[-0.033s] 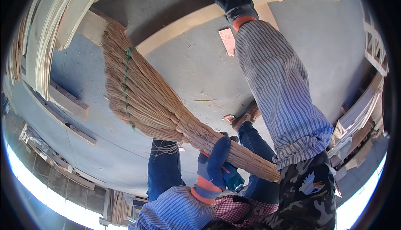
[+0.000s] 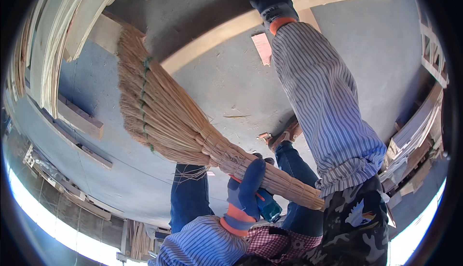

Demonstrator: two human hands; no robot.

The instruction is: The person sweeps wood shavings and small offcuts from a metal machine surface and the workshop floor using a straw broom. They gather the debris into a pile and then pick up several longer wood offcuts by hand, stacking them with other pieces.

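Observation:
A straw broom (image 2: 169,106) with a green cord across its bristles slants over the floor, its bristles toward the far left. My left hand (image 2: 250,186), in a dark blue glove with an orange cuff, is closed round the broom's bound handle. A teal object with a red edge (image 2: 270,209) sits against the same hand; its kind is not clear. Farther off, my right hand (image 2: 275,7), also gloved, is closed on a long pale wooden strip (image 2: 217,32). The strip's left end lies near the broom's bristles; the right fingertips are partly hidden.
Long pale boards (image 2: 53,44) are piled at the left. Another plank (image 2: 306,15) passes under the strip. A pink rectangular piece (image 2: 262,49) lies on the grey floor. More stacked wood (image 2: 410,131) stands at the right, below a slatted frame (image 2: 433,49). My feet and legs are close below.
My right hand and the wooden strip have shifted very slightly right and nearer. The broom's bristle end has edged a little left. My left hand keeps its grip.

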